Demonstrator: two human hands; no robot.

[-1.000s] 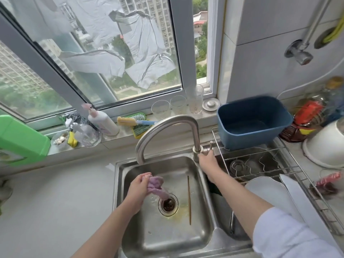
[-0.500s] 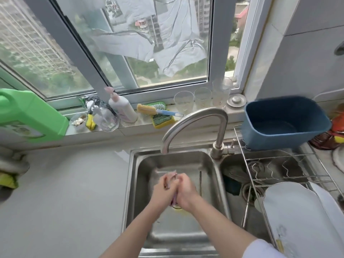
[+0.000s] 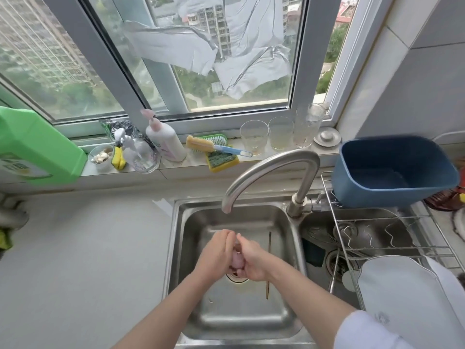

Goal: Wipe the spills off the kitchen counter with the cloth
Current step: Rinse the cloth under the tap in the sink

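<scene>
Both hands are pressed together over the left sink basin [image 3: 198,306], below the curved steel tap [image 3: 271,167]. My left hand [image 3: 216,253] and my right hand [image 3: 254,258] squeeze a small pink-purple cloth [image 3: 237,260] between them; only a bunched bit of it shows. The hands are above the drain. A thin chopstick [image 3: 268,263] lies in the basin just right of my right hand. The pale grey counter [image 3: 83,260] stretches to the left of the sink.
A wire dish rack [image 3: 392,235] with white dishes [image 3: 407,298] covers the right basin; a blue tub [image 3: 392,172] stands behind it. The window sill holds glasses [image 3: 254,137], a lotion bottle [image 3: 164,139], brushes and sponges [image 3: 221,159]. A green jug [image 3: 32,147] stands far left.
My right hand left the tap handle and joined my left hand on the cloth over the drain. The view has shifted left.
</scene>
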